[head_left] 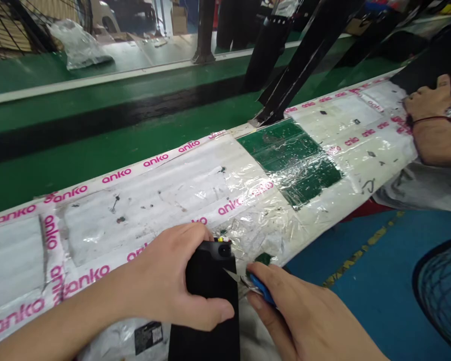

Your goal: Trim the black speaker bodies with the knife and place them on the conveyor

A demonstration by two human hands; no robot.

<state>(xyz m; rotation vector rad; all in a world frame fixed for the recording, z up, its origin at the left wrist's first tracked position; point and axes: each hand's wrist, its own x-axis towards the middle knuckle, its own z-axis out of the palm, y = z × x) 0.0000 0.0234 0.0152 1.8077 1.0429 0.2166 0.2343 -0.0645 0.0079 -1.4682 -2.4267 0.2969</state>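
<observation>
My left hand [180, 281] is closed round a black rectangular box-like part [210, 281], with the thumb lying across its face. At the part's far end sit a round socket [224, 249] and small yellow and white bits. Held in my right hand [296, 306] is a blue-handled utility knife [261, 289], pinched between thumb and fingers. Its pointed blade [232, 275] lies over the part's right edge near the socket; whether it touches cannot be made out. The part's near end runs out of the picture.
The taped work surface [180, 175] carries pink-lettered tape and a green patch [293, 160]. Beyond it runs a green conveyor belt [154, 113] with a black metal post [296, 60]. Another person's hand [428, 100] rests at far right. A mesh basket [443, 291] stands at lower right.
</observation>
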